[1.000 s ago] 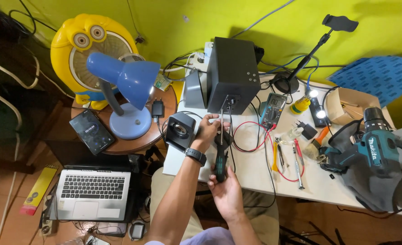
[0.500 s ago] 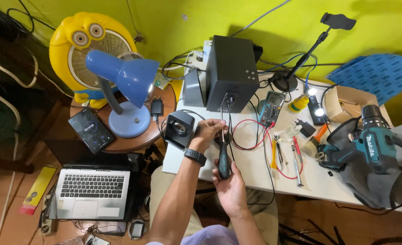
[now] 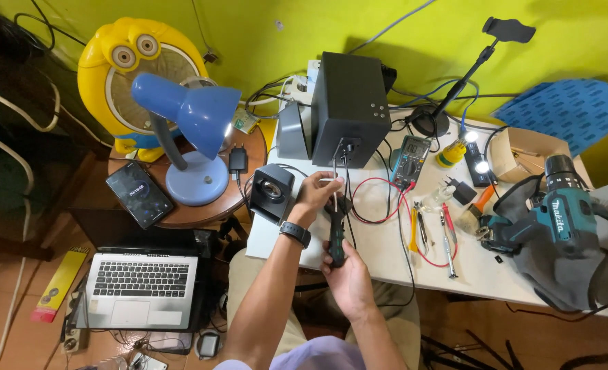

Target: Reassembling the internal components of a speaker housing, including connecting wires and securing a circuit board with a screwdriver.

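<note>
At the near edge of the white tabletop [image 3: 386,257], the right hand [image 3: 347,274] has its fingers closed round the dark, green-banded handle of a long screwdriver [image 3: 335,233]. The handle rises out of the top of the fist, and the thin metal shaft runs on from there. The tool's long axis lies nearly straight from the near edge toward the far edge, tip pointing away from the person at the lower front of a black box-shaped speaker cabinet [image 3: 350,109].

Just beyond, the left hand [image 3: 315,195], with a black watch on its wrist, curls its fingers about the shaft close to where it leaves the handle; the fingers are bent in against the shaft, though the grip itself is partly hidden. Touching the left hand's outer side is a small grey speaker [image 3: 271,193] at the tabletop's left edge.

To the right, well apart from the hands, lie a red test lead, pliers with yellow grips [image 3: 414,229] and a teal cordless drill [image 3: 557,205] on a grey bag. Farther back sits a multimeter [image 3: 411,154] beside the cabinet. On a round wooden side table to the left stand a blue desk lamp [image 3: 187,130] and a dark phone [image 3: 139,195].
</note>
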